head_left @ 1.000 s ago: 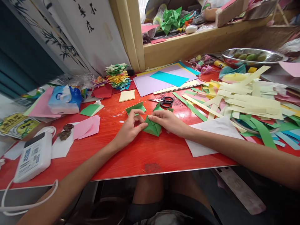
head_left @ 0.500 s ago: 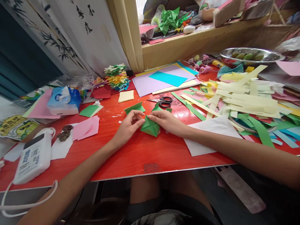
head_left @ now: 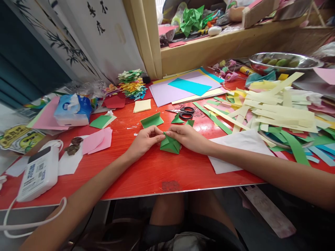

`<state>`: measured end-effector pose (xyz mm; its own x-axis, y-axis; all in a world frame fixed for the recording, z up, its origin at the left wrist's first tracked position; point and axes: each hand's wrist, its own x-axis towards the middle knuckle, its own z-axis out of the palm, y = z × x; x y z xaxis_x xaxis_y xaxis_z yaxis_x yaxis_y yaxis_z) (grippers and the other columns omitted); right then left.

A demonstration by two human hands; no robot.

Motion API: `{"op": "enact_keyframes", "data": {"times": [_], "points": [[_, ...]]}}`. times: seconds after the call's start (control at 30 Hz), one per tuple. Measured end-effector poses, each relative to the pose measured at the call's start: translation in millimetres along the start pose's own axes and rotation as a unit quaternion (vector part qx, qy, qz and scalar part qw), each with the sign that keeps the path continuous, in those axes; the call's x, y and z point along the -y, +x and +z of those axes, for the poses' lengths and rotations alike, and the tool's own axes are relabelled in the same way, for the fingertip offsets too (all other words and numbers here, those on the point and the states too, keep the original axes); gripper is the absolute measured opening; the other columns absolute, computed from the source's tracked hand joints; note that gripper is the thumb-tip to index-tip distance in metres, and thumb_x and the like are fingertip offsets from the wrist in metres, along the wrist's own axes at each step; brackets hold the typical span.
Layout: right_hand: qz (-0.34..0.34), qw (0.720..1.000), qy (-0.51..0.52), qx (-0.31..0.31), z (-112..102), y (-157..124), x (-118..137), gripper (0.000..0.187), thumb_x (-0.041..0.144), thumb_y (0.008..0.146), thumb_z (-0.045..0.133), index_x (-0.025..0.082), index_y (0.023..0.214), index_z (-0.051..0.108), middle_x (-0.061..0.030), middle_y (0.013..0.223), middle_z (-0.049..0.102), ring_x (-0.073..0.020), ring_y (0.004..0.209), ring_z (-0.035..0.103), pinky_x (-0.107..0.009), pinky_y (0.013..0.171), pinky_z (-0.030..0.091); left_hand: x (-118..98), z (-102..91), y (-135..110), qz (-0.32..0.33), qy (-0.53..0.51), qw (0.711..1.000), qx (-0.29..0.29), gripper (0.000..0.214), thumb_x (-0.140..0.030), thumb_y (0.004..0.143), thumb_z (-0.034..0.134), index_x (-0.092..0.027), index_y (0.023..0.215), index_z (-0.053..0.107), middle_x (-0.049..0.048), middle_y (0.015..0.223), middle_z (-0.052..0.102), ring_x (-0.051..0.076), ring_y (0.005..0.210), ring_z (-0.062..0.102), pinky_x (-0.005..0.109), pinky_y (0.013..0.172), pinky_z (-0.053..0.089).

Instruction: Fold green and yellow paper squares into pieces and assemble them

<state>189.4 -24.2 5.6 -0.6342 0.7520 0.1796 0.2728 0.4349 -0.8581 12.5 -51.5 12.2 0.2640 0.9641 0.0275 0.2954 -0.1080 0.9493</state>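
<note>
A folded green paper point(head_left: 170, 145) is held between my two hands above the red table, its creased faces turned toward me. My left hand point(head_left: 147, 140) pinches its upper left edge between thumb and forefinger. With thumb and fingers, my right hand point(head_left: 184, 137) grips the upper right edge, and some of those fingers are hidden behind the paper. Just beyond my hands lie a creased green sheet point(head_left: 151, 120) and two small folded green pieces, one triangular piece point(head_left: 177, 119) and a smaller piece point(head_left: 190, 122). Black-handled scissors point(head_left: 184, 112) rest behind them.
Paper strips point(head_left: 282, 111) pile up at the right, by a white sheet point(head_left: 239, 150) under my right forearm. Purple paper point(head_left: 159, 96) lies at the back. Left are a tissue pack point(head_left: 72, 111), pink papers point(head_left: 98, 141) and a white corded device point(head_left: 39, 174). The table's front edge point(head_left: 183, 191) is near me.
My left fingers have moved in to the paper's top edge and now pinch it close to my right thumb. The view has shifted slightly.
</note>
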Motion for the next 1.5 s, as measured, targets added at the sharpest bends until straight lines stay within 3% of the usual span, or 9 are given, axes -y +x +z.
{"op": "enact_keyframes", "data": {"times": [0.27,0.5,0.7,1.0,1.23,1.4,1.5], "points": [[0.008,1.000,-0.002,-0.019,-0.4,0.0,0.8,0.031,0.031,0.087,0.040,0.016,0.061,0.039,0.0040,0.055,0.033,-0.0073,0.051,0.032,-0.022,0.047,0.024,2.6,2.2,-0.7,0.022,0.011,1.000,0.008,0.020,-0.027,0.072,0.061,-0.015,0.083,0.049,-0.0019,0.075,0.050,0.007,0.065,0.048,0.019,0.059,0.041],[0.047,0.993,0.111,-0.012,0.2,2.2,-1.8,0.027,0.035,0.088,0.040,0.016,0.068,0.043,0.0040,0.056,0.042,-0.0060,0.043,0.045,-0.018,0.038,0.033,2.7,3.5,-2.5,0.039,0.013,0.999,-0.032,0.021,-0.028,0.075,0.057,-0.019,0.090,0.045,-0.0035,0.071,0.049,0.007,0.059,0.050,0.019,0.055,0.042],[0.070,0.988,0.131,-0.037,-1.4,1.8,1.8,0.025,0.030,0.088,0.041,0.016,0.068,0.043,0.0045,0.052,0.046,-0.0057,0.037,0.048,-0.014,0.030,0.032,-0.9,1.7,-5.0,0.029,0.025,0.999,0.024,0.013,-0.027,0.079,0.051,-0.016,0.086,0.053,-0.0008,0.077,0.052,0.006,0.056,0.054,0.021,0.057,0.046],[0.071,0.984,0.160,-0.040,-2.5,1.3,2.8,0.024,0.032,0.087,0.041,0.016,0.070,0.044,0.0045,0.052,0.046,-0.0061,0.038,0.050,-0.014,0.029,0.032,-1.4,0.0,-5.0,0.037,0.034,0.998,0.026,0.018,-0.026,0.079,0.052,-0.018,0.094,0.055,0.0012,0.089,0.055,0.006,0.060,0.052,0.022,0.061,0.046],[0.073,0.988,0.131,-0.038,-4.0,-0.3,4.0,0.022,0.032,0.085,0.046,0.014,0.074,0.052,0.0038,0.052,0.050,-0.0049,0.039,0.049,-0.013,0.033,0.033,-2.9,2.1,-4.7,0.031,-0.001,1.000,0.000,0.017,-0.030,0.077,0.055,-0.017,0.087,0.056,0.0010,0.084,0.053,0.009,0.070,0.051,0.020,0.059,0.045],[0.073,0.984,0.155,-0.044,-2.3,0.8,1.2,0.028,0.038,0.085,0.045,0.015,0.069,0.047,0.0032,0.051,0.051,-0.0067,0.038,0.051,-0.014,0.030,0.033,-1.7,3.0,-4.6,0.023,-0.004,0.999,0.032,0.022,-0.029,0.072,0.061,-0.017,0.089,0.054,-0.0014,0.076,0.051,0.007,0.060,0.051,0.021,0.060,0.046],[0.062,0.978,0.195,-0.033,-2.0,2.3,-1.0,0.032,0.045,0.087,0.038,0.017,0.071,0.044,0.0014,0.054,0.055,-0.0087,0.041,0.055,-0.015,0.032,0.037,1.6,1.8,-3.4,0.040,-0.009,0.999,0.008,0.017,-0.026,0.074,0.059,-0.017,0.086,0.054,-0.0018,0.074,0.050,0.006,0.058,0.051,0.020,0.059,0.046]]}}
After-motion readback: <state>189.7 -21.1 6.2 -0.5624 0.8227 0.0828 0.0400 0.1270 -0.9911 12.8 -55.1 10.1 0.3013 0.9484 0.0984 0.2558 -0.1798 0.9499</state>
